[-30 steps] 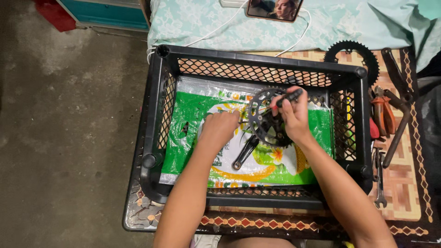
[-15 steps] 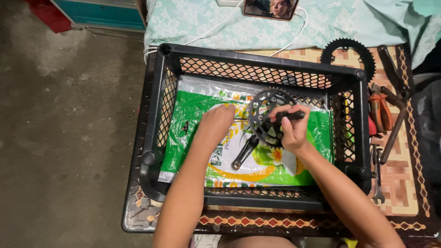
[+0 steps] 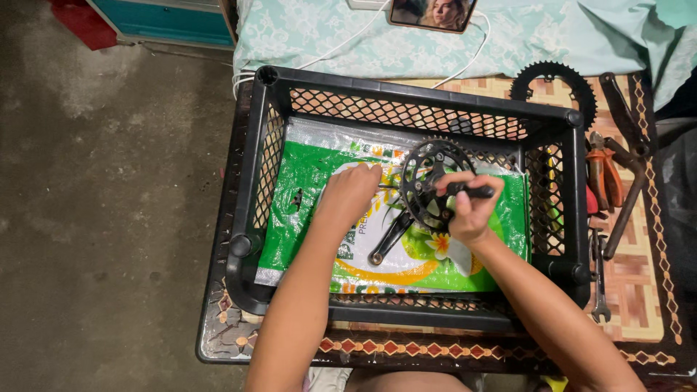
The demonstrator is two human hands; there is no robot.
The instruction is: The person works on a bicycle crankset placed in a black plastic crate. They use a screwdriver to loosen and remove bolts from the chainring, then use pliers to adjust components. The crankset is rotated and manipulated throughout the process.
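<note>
Right grip (image 3: pixel 470 210) closed on black tool handle (image 3: pixel 475 191); left grip (image 3: pixel 350 194) pressing down, curled, beside crankset (image 3: pixel 425 190) inside black crate (image 3: pixel 250 181). Best keep crankset pinned, turn steadily.

Matt black metal crankset (image 3: pixel 428 190) on glossy plastic sack (image 3: pixel 305 181).

**Hands at work on a bicycle crankset inside a crate**

In a black plastic crate (image 3: pixel 247 181) lined with a green woven sack (image 3: pixel 305 189), the left hand (image 3: pixel 348 194) steadies the crankset (image 3: pixel 428 185) while the right hand (image 3: pixel 468 210) grips a black-handled tool (image 3: pixel 475 191). Orange-handled pliers (image 3: pixel 601 174) and a loose chainring (image 3: pixel 553 76) lie on the table (image 3: pixel 639 305).
</note>
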